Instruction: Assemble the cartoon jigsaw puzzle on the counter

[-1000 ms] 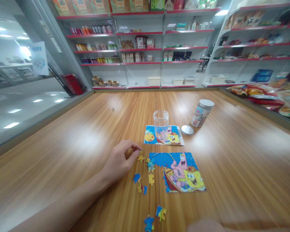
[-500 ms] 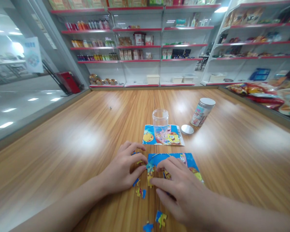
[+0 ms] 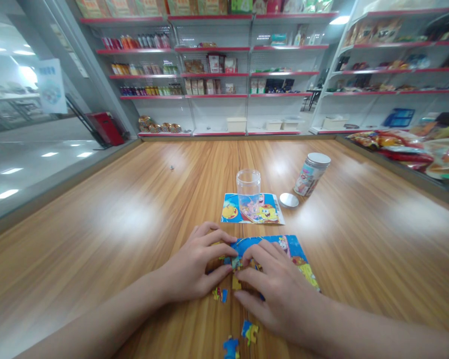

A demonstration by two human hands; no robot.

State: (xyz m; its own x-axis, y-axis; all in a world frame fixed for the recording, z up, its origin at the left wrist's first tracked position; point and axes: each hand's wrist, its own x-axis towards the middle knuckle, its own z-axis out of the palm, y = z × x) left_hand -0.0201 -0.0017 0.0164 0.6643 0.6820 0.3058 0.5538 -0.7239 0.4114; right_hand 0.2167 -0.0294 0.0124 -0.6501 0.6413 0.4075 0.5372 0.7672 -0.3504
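Some of the puzzle lies under the curled right hand; the curled left hand is at its left edge. I cannot tell if either grips. Bench spreads wide on both sides.

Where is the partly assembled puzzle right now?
In the head view, the puzzle lies just right of centre on the table, partly hidden by the right hand, with the left hand at its left edge and the picture card beyond.

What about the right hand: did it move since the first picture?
Yes. Judged against the clear jar, the right hand has moved forward and leftward, from the view's bottom edge to over the partly built jigsaw puzzle.
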